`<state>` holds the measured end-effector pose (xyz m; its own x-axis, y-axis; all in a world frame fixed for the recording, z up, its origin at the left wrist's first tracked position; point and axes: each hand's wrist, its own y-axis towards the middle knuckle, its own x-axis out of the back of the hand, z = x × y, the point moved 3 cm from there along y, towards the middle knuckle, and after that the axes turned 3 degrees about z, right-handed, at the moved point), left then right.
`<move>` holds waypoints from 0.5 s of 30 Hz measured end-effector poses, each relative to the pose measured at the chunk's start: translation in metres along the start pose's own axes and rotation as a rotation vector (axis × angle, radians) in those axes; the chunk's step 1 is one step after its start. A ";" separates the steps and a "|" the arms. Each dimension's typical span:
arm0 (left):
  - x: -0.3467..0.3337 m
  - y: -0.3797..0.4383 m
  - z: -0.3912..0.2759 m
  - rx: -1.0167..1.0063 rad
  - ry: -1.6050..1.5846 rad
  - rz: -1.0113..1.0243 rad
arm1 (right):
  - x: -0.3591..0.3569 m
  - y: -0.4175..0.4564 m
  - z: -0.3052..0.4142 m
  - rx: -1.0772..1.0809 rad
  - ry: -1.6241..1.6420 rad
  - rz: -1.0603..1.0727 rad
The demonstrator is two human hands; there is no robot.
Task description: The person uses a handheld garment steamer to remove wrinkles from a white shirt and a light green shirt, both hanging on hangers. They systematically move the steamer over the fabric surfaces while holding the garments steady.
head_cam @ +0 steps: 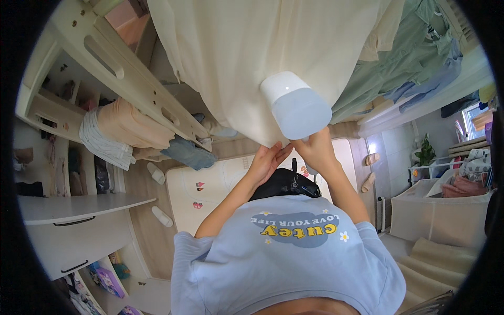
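Note:
A cream garment [252, 59] hangs in front of me, its lower edge reaching down to my hands. My left hand [267, 161] holds that lower edge between thumb and fingers. In my right hand [315, 149] is the handle of a white handheld garment steamer [297, 104] with a pale blue translucent part. The steamer is tilted in front of the fabric, near its lower edge; whether its far face touches the cloth is hidden. The right fingertips are close to the left ones. A black bag [279, 183] lies against my waist.
Green garments [397, 59] hang at the upper right. A cream bed frame [130, 86] with clothes over its rail stands left. Below lies a printed play mat [220, 181], with slippers [160, 216] beside it. White shelving [90, 208] stands left, a fabric bin [437, 212] right.

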<state>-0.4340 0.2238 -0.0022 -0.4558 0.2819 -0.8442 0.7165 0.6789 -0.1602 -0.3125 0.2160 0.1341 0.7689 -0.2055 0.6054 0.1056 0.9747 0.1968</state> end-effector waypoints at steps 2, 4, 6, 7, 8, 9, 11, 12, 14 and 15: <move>0.008 0.002 0.003 0.001 0.006 -0.013 | -0.002 -0.011 -0.008 -0.090 0.024 0.051; 0.017 0.003 0.005 -0.003 0.002 -0.030 | -0.005 -0.022 -0.015 -0.193 0.079 0.091; 0.022 0.004 0.005 -0.036 0.001 0.013 | -0.011 -0.031 -0.016 -0.143 0.036 0.097; 0.025 0.004 0.005 -0.038 0.004 0.008 | -0.013 -0.034 -0.016 -0.122 0.013 0.104; 0.026 0.003 0.005 -0.051 -0.012 0.021 | -0.014 -0.037 -0.016 -0.134 0.038 0.102; 0.027 0.002 0.005 -0.053 -0.023 0.016 | -0.014 -0.037 -0.016 -0.164 0.057 0.108; 0.027 0.001 0.005 -0.046 -0.038 0.011 | -0.011 -0.033 -0.011 -0.134 0.109 0.074; 0.026 0.001 0.006 -0.032 -0.042 0.005 | -0.006 -0.027 -0.006 -0.082 0.144 0.036; 0.024 0.003 0.007 -0.011 -0.049 0.000 | 0.008 -0.010 0.004 -0.022 0.204 -0.037; 0.022 0.005 0.007 -0.006 -0.052 0.001 | 0.015 -0.001 0.011 0.010 0.232 -0.072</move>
<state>-0.4372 0.2286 -0.0254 -0.4271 0.2474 -0.8697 0.7139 0.6826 -0.1564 -0.3082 0.2108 0.1515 0.8841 -0.2476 0.3963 0.1598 0.9572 0.2414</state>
